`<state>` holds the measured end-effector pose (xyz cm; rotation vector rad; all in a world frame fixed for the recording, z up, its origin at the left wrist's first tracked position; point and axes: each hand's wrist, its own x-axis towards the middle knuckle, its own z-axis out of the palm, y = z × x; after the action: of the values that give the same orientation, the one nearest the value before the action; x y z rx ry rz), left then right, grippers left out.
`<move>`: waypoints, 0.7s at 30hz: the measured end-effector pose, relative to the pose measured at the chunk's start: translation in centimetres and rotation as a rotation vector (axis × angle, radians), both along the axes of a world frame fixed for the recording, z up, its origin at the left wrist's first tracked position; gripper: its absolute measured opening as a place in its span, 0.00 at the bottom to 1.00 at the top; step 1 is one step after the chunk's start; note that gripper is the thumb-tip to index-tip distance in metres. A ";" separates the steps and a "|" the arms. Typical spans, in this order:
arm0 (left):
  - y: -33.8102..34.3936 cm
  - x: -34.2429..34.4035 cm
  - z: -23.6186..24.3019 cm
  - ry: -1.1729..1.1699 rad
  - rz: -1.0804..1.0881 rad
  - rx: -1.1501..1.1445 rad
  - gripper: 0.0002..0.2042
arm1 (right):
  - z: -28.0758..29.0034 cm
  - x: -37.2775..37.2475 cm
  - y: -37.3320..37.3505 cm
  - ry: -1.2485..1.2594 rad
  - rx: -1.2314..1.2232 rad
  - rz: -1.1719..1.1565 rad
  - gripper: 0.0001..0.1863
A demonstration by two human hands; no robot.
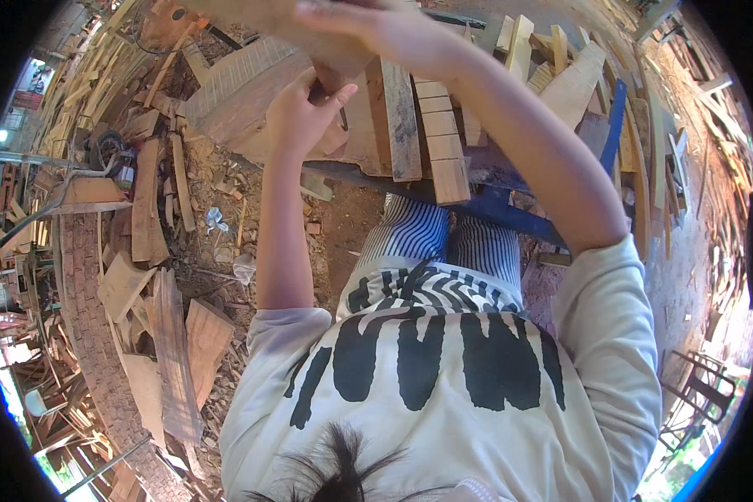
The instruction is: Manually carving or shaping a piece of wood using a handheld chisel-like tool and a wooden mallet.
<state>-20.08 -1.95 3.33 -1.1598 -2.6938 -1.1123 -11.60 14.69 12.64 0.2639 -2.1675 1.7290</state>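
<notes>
A flat piece of wood (268,25), smeared by motion and cut off by the top edge, is held up over the workbench. My left hand (301,113) is closed around a brown wooden part just below it. Whether that part belongs to the same piece, I cannot tell. My right hand (385,38) reaches across from the right and rests against the flat piece, its fingers blurred and partly out of frame. Below lies a wooden board (238,105), with a dark weathered strip (402,125) and a light strip with dark cross lines (443,151) to its right.
A blue metal bar (615,125) and a pale offcut (577,84) lie at the right. Loose planks (176,360) lean beside a brick edge (92,309) at the left. Wood scraps cover the ground. A metal-framed chair (701,385) stands at the lower right.
</notes>
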 end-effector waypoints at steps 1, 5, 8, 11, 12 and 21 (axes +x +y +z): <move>0.0 -0.1 -0.1 0.011 0.004 -0.006 0.26 | -0.8 -0.9 -0.8 0.035 0.027 -0.053 0.36; -0.3 -0.4 0.0 -0.014 -0.022 -0.004 0.28 | -2.3 -2.7 -3.2 0.177 0.014 -0.104 0.46; -0.7 -0.6 0.6 0.118 0.005 -0.298 0.26 | -3.1 -2.7 -3.0 0.269 -0.017 -0.092 0.37; -1.7 -0.8 1.0 -0.067 -0.085 -0.067 0.22 | -3.2 -2.4 -1.8 0.238 -0.042 0.040 0.30; -2.0 -1.0 1.0 -0.037 -0.086 -0.085 0.20 | -3.0 -2.2 -1.5 0.253 -0.048 0.043 0.30; -4.7 -3.4 -0.2 0.126 0.076 -0.192 0.15 | 4.5 1.4 1.2 0.441 -0.509 -0.137 0.34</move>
<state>-23.44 -6.65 3.12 -1.0972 -2.7677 -0.7575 -10.23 15.90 17.16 0.3144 -1.3595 1.8607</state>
